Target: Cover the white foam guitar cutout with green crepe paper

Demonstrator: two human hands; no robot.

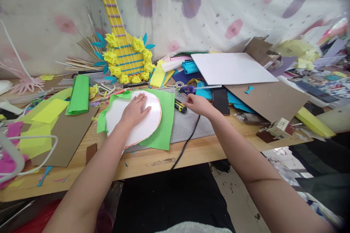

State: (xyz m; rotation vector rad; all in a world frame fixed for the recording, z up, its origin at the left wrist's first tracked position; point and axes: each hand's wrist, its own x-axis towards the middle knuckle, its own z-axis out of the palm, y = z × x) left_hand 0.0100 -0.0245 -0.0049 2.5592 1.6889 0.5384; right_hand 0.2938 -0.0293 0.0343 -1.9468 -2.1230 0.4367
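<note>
My left hand (136, 111) lies flat, fingers extended, on a rounded white board (149, 116) with an orange-marked edge. Beneath the board is a sheet of green crepe paper (166, 116), part of it folded up over the board's left and top edges. My right hand (197, 104) is closed around the handle of a dark purple hot glue gun (187, 90); a clear glue stick (209, 87) sticks out of its back. Its black cord (188, 140) trails below the hand over the table edge. Just left of that hand, a yellow and black utility knife (180, 106) rests on the grey cutting mat (202, 131).
A yellow paper guitar (127, 58) with paper flowers leans at the back. Scissors (106, 88) and a green crepe roll (78, 94) lie left. On the right are a phone (221, 100), a white board (232, 67), brown cardboard (273, 98) and paper piles.
</note>
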